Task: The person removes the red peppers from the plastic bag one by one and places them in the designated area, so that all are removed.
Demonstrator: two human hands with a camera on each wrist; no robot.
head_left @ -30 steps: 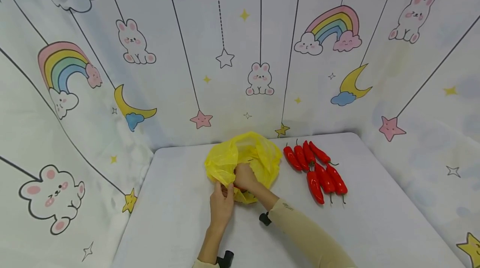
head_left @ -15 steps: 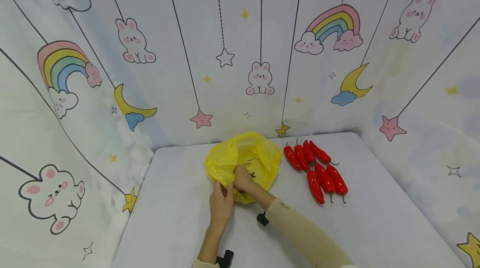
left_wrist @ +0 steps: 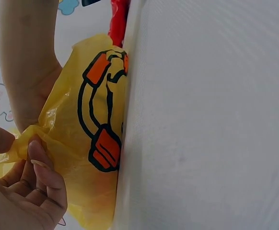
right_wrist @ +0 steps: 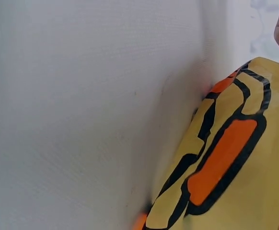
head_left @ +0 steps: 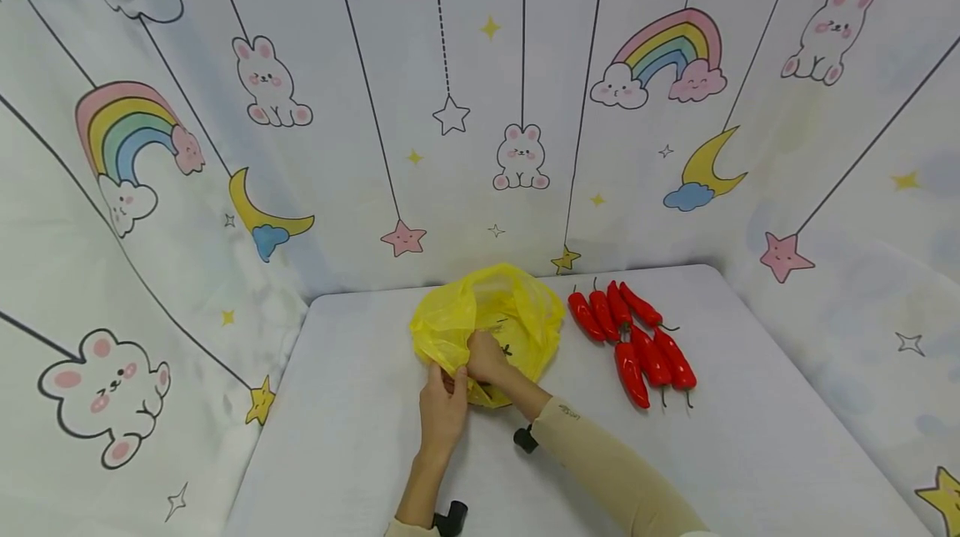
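Observation:
A yellow plastic bag (head_left: pixel 442 324) stands open-mouthed near the back of the table. My left hand (head_left: pixel 444 404) pinches its near rim; in the left wrist view the thumb and fingers of that hand (left_wrist: pixel 36 191) squeeze a fold of the film. My right hand (head_left: pixel 487 358) reaches down into the mouth, its fingers hidden, so I cannot tell what they hold. Beside it inside the bag, a small dark stem (head_left: pixel 506 349) shows. Black and orange printing covers the bag's side (right_wrist: pixel 226 163) in the right wrist view.
Several glossy red chili peppers (head_left: pixel 652 358) with dark stems lie in two rough rows to the right of the bag. The white table (head_left: pixel 345 404) meets a cloth backdrop (head_left: pixel 345 212) printed with rabbits, stars and rainbows.
Inside the bag my right hand has shifted slightly left, and the dark stem beside it has come into sight. My left hand keeps its hold; the peppers outside have not moved.

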